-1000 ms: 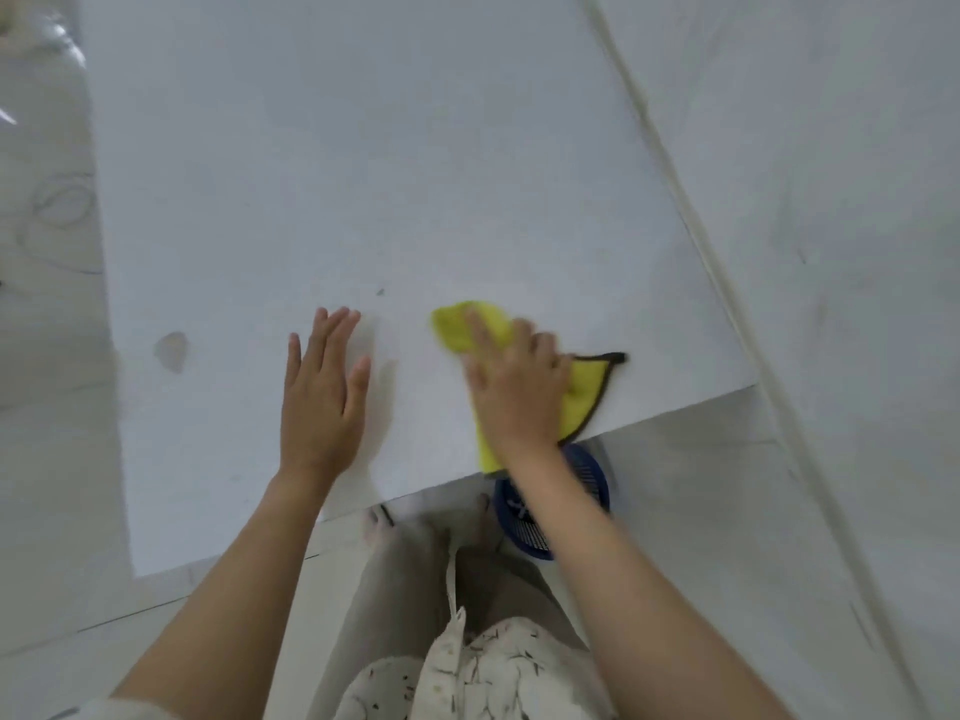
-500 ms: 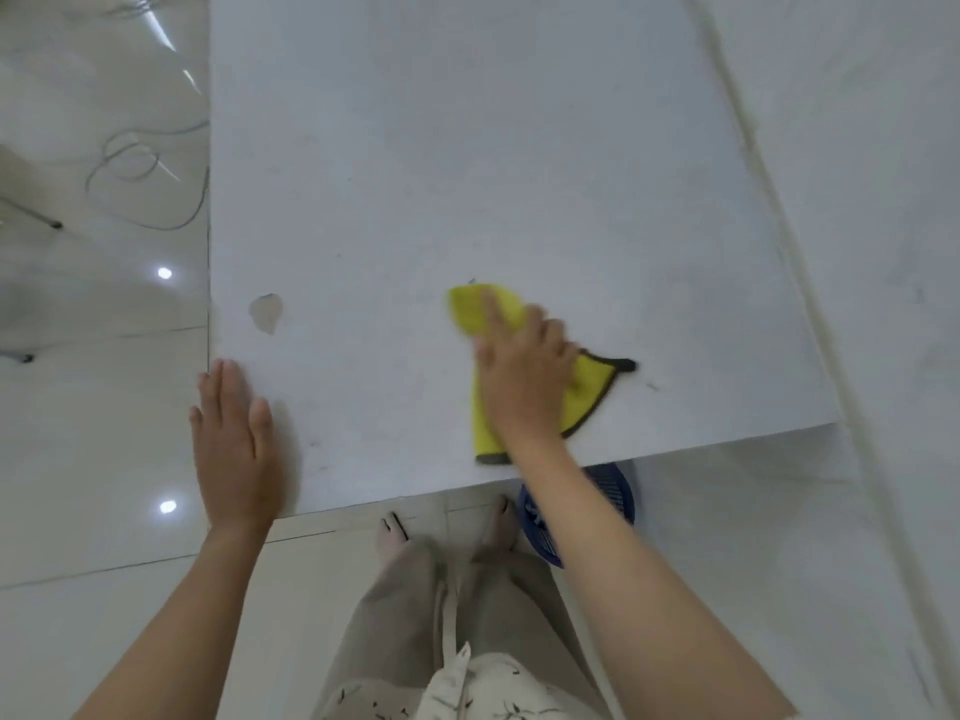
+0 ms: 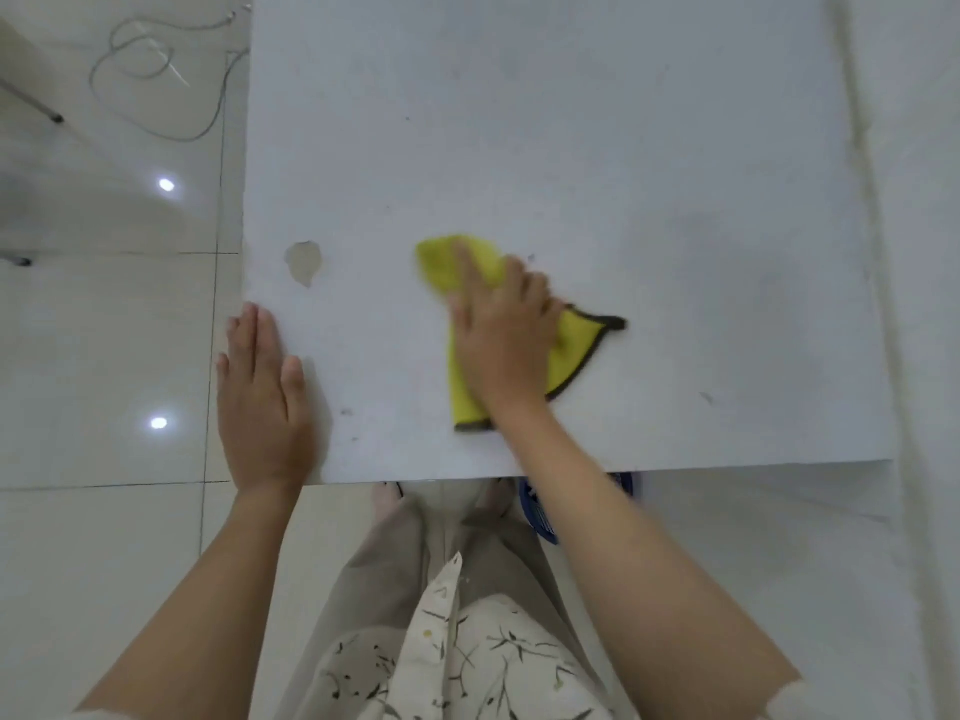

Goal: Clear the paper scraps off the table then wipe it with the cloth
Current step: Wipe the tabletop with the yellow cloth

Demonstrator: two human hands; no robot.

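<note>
A yellow cloth [image 3: 574, 350] with a dark hem lies folded on the white table [image 3: 571, 148], close to the near edge. My right hand [image 3: 501, 330] presses flat on the cloth with straight fingers and covers its middle. My left hand [image 3: 260, 397] rests flat on the table's near left corner, fingers straight and together, holding nothing. I see no paper scraps on the tabletop.
A chipped patch [image 3: 303, 261] marks the tabletop near its left edge. A blue basket [image 3: 540, 511] sits on the floor under the near edge, by my feet. A grey cable [image 3: 156, 80] lies coiled on the tiled floor at the far left.
My left hand has slid from the table's middle to its near left corner. The view has shifted left. My right hand stays pressed on the cloth, with little movement across the table.
</note>
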